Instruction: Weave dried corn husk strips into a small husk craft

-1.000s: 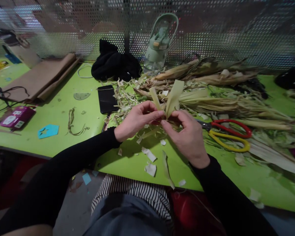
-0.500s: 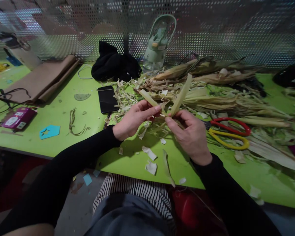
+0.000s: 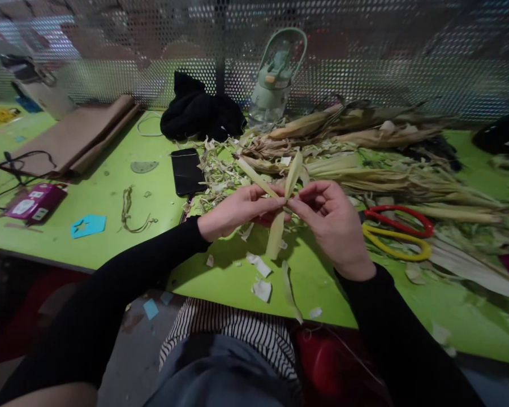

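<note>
Pale yellow-green corn husk strips point(image 3: 275, 237) cross between my fingertips, above the front of the green table point(image 3: 220, 271). My left hand point(image 3: 241, 209) is closed, thumb and fingers pinching the strips where they meet. From the other side my right hand point(image 3: 333, 223) pinches the same crossing, its thumb and forefinger close to the left thumb. One strip points up and another hangs down toward the table. Scissors point(image 3: 401, 232) with one red and one yellow handle lie just right of my right hand. Loose husk scraps point(image 3: 261, 289) lie below my hands.
Behind my hands spreads a pile of dried corn husks point(image 3: 360, 169). A phone point(image 3: 187, 172), black cloth point(image 3: 201, 110) and green-lidded bottle point(image 3: 274, 85) stand or lie farther back. To the left are a purple power block point(image 3: 36, 202), blue cutout point(image 3: 88, 226) and brown paper bag point(image 3: 72, 135).
My hands have come closer together at the crossing. A strip that leaned up to the right now stands more upright and lower, and a husk end now hangs below my fingers.
</note>
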Demonstrator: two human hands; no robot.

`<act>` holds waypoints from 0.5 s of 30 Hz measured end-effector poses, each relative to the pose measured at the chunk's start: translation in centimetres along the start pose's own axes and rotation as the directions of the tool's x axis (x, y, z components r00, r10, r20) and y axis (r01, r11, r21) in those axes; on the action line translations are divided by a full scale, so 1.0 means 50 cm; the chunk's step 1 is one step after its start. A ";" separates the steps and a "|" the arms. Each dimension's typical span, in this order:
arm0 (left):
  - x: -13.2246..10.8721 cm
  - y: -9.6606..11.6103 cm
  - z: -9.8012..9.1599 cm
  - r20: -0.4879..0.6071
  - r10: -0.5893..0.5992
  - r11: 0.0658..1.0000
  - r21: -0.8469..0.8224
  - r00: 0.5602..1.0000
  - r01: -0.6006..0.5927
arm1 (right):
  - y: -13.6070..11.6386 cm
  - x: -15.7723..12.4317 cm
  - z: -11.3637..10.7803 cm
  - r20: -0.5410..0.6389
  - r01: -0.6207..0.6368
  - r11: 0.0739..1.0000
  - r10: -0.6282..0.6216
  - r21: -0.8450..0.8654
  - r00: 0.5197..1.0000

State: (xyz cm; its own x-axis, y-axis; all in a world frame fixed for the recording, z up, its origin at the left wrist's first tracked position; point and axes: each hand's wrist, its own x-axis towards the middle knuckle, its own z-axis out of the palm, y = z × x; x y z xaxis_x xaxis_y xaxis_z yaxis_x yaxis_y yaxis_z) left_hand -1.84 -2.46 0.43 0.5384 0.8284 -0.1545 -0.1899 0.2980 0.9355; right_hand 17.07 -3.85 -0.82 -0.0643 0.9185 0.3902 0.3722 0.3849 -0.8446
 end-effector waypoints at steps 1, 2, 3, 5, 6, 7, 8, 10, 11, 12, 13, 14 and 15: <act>0.001 -0.001 0.001 -0.018 -0.025 0.999 -0.040 1.000 0.024 | -0.001 -0.002 0.000 -0.064 0.051 0.995 -0.056 -0.086 0.996; 0.003 -0.001 0.002 -0.048 -0.044 0.995 -0.087 0.998 0.039 | -0.002 -0.003 0.000 -0.118 0.097 0.979 -0.119 -0.178 0.986; 0.005 -0.001 0.003 -0.085 -0.057 0.990 -0.134 0.995 0.045 | -0.004 -0.005 0.000 -0.136 0.133 0.957 -0.172 -0.259 0.976; 0.008 -0.002 0.005 -0.157 -0.064 0.975 -0.219 0.986 0.028 | -0.007 -0.007 0.003 -0.045 0.174 0.919 -0.203 -0.355 0.978; 0.009 -0.002 0.006 -0.177 -0.055 0.968 -0.251 0.983 0.009 | -0.009 -0.009 0.005 0.042 0.179 0.912 -0.176 -0.370 0.983; 0.010 -0.003 0.007 -0.187 -0.040 0.962 -0.271 0.982 -0.013 | -0.011 -0.009 0.007 0.126 0.173 0.912 -0.135 -0.373 0.983; 0.011 -0.004 0.008 -0.191 -0.020 0.958 -0.283 0.981 -0.036 | -0.013 -0.010 0.010 0.193 0.157 0.918 -0.091 -0.365 0.977; 0.013 -0.009 0.009 -0.190 0.011 0.954 -0.291 0.982 -0.067 | -0.017 -0.012 0.012 0.276 0.101 0.944 -0.010 -0.315 0.961; 0.013 -0.012 0.009 -0.185 0.011 0.955 -0.289 0.983 -0.065 | -0.020 -0.012 0.011 0.308 0.071 0.959 0.018 -0.274 0.951; 0.014 -0.016 0.008 -0.178 0.003 0.957 -0.286 0.984 -0.055 | -0.023 -0.013 0.011 0.334 0.047 0.971 0.035 -0.233 0.942; 0.016 -0.020 0.008 -0.170 -0.008 0.959 -0.281 0.985 -0.041 | -0.027 -0.014 0.009 0.358 0.032 0.980 0.041 -0.196 0.933; 0.017 -0.024 0.008 -0.158 -0.019 0.961 -0.276 0.987 -0.026 | -0.030 -0.015 0.008 0.375 0.023 0.986 0.040 -0.163 0.926; 0.018 -0.028 0.007 -0.143 -0.024 0.963 -0.269 0.989 -0.016 | -0.032 -0.017 0.007 0.386 0.019 0.991 0.034 -0.133 0.922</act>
State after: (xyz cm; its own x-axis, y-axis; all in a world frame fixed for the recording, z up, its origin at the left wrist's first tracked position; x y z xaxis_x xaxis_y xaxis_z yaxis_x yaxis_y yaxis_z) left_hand -0.77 -2.28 -0.90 0.4197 0.8805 -0.2204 -0.4125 0.4014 0.8178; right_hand 16.18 -5.21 0.09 -0.4038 0.8950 0.1896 0.4907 0.3868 -0.7808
